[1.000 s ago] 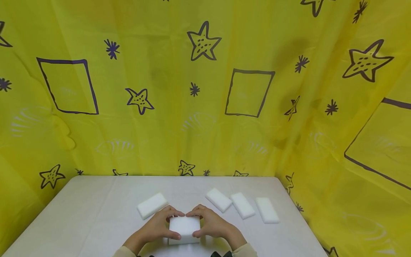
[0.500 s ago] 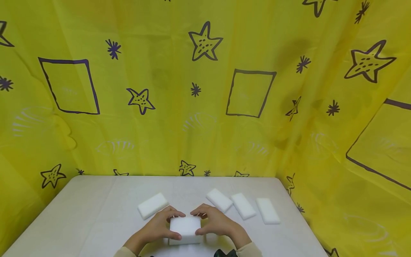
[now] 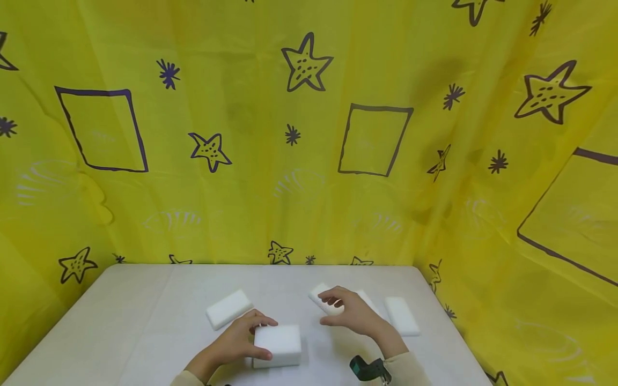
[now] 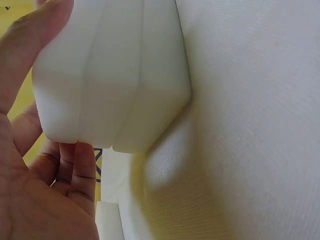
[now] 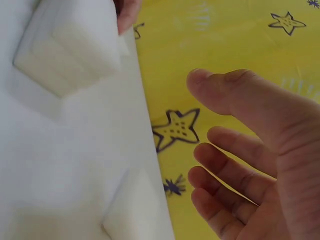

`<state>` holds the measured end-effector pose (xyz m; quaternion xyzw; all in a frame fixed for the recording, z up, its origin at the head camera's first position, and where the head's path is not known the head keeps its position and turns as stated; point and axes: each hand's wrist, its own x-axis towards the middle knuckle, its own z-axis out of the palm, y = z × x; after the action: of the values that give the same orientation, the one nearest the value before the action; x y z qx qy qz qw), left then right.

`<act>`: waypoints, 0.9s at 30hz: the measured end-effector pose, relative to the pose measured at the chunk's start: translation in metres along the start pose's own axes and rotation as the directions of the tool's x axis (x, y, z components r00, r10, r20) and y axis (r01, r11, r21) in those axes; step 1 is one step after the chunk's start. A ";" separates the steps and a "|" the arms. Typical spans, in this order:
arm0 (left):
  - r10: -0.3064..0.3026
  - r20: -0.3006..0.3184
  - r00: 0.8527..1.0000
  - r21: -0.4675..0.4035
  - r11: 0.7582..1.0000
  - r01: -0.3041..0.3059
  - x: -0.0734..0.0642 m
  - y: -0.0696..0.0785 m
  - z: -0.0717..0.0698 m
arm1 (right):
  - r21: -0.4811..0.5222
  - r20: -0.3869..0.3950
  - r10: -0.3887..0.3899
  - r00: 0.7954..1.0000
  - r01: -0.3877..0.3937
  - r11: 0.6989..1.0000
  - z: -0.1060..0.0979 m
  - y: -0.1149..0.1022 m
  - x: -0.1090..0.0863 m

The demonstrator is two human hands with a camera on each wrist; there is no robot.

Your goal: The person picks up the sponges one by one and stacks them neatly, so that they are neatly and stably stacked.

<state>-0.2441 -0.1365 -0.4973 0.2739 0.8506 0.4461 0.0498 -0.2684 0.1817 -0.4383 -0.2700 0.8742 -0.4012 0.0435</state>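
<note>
A stack of three white sponge blocks [image 3: 280, 343] stands on the table near its front, its layers plain in the left wrist view. My left hand [image 3: 238, 339] holds the stack from the left, thumb on the near side and fingers behind and at the end. My right hand [image 3: 356, 315] is apart from the stack, raised over the right side with loosely bent fingers and nothing in them. Under it in the head view lies a flat white sponge [image 3: 316, 292], partly covered by the fingers. A second sponge [image 3: 365, 298] is mostly hidden behind the hand.
Another white sponge [image 3: 403, 316] lies farther right on the white table [image 3: 159, 332]. One more sponge [image 3: 229, 309] rests behind my left hand. A yellow curtain [image 3: 251, 203] with starfish drawings hangs at the back and sides. A dark device [image 3: 367, 370] is on the right wrist.
My right hand has let go of the stack's right side and moved right and away, over the loose sponges. The left hand and the stack have stayed in place.
</note>
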 end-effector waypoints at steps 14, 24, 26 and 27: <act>0.001 -0.007 1.000 -0.002 1.000 -0.001 -0.001 0.000 0.000 | -0.147 -0.249 0.144 0.958 -0.185 0.972 -0.076 0.028 -0.046; 0.017 -0.017 1.000 0.009 1.000 -0.017 -0.002 -0.002 0.001 | -0.123 -0.341 0.321 0.884 -0.380 0.917 -0.099 0.058 -0.079; 0.015 -0.016 1.000 0.009 1.000 -0.015 -0.002 -0.003 0.001 | -0.109 -0.339 0.354 0.871 -0.411 0.905 -0.100 0.063 -0.084; 0.014 -0.014 1.000 0.005 1.000 -0.014 -0.002 -0.003 0.002 | -0.104 -0.337 0.373 0.865 -0.427 0.898 -0.100 0.066 -0.087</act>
<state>-0.2434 -0.1374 -0.5012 0.2768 0.8502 0.4461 0.0400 -0.2529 0.3286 -0.4308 -0.0190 0.9388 -0.3423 -0.0349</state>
